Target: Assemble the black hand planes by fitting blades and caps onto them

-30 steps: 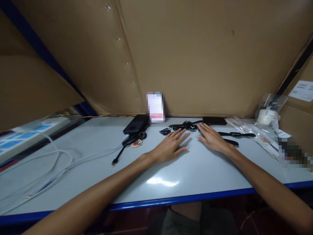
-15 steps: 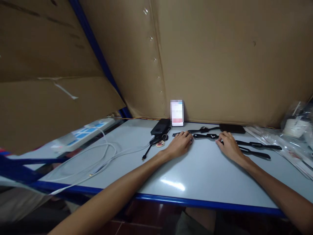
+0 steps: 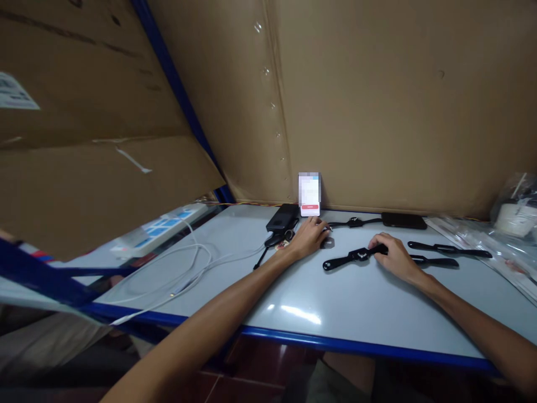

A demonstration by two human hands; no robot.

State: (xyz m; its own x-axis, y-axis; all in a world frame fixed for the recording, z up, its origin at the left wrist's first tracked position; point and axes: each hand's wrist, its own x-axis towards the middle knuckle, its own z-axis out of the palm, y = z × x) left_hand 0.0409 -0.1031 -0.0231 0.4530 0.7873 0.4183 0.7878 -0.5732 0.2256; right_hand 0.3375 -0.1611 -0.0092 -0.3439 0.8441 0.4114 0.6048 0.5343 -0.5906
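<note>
My right hand (image 3: pixel 392 254) is closed on one end of a black watch (image 3: pixel 358 255). The watch lies stretched out on the grey-white table (image 3: pixel 319 296), its holed strap end pointing left. My left hand (image 3: pixel 309 239) is raised slightly, fingers curled together; a small shiny bit shows at the fingertips, but what they hold is mostly hidden. Another black watch (image 3: pixel 356 222) lies beyond, its left strap reaching toward my left fingers. Two black straps with open frames rest on the right: the front strap (image 3: pixel 440 262), partly behind my right hand, and the back strap (image 3: pixel 451 249).
A lit phone (image 3: pixel 309 196) leans against the cardboard wall (image 3: pixel 377 112). A dark phone (image 3: pixel 403 220) lies at the back. A black power bank (image 3: pixel 282 217), white cables (image 3: pixel 205 263) and a power strip (image 3: pixel 163 229) are left. Plastic bags (image 3: pixel 499 257) and a cup (image 3: pixel 516 218) are right.
My right hand has drawn the watch toward me, so it is tilted and apart from the back watch. My left hand has curled and lifted a little. The view has shifted slightly.
</note>
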